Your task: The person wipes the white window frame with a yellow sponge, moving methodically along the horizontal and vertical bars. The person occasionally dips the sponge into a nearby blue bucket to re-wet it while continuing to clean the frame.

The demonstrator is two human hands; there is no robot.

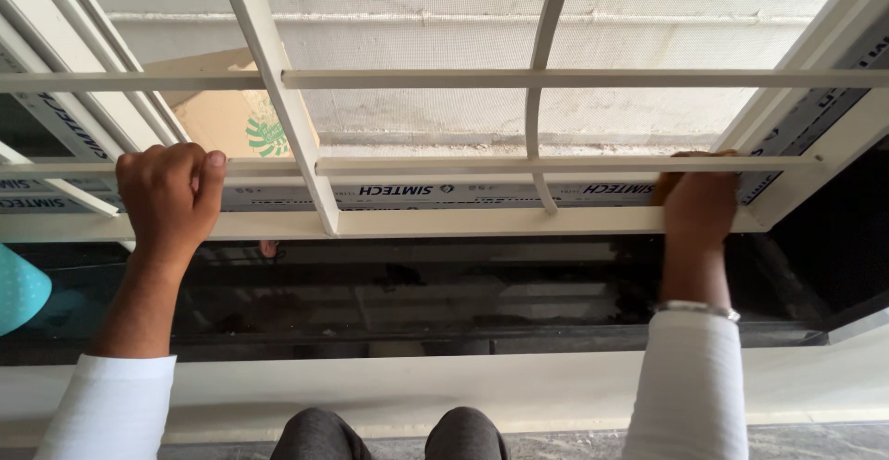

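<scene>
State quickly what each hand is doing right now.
Left hand: closed around a horizontal bar of the cream window grille.
Right hand: gripping the same grille's horizontal bar farther right.

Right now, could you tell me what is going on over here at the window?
A person in white sleeves grips a cream metal window grille with both hands. The left hand is closed around a horizontal bar near the left side; the right hand, a bracelet at its wrist, holds the same bar level near the right frame. Below lies a dark glossy sill, and the person's knees show at the bottom.
</scene>
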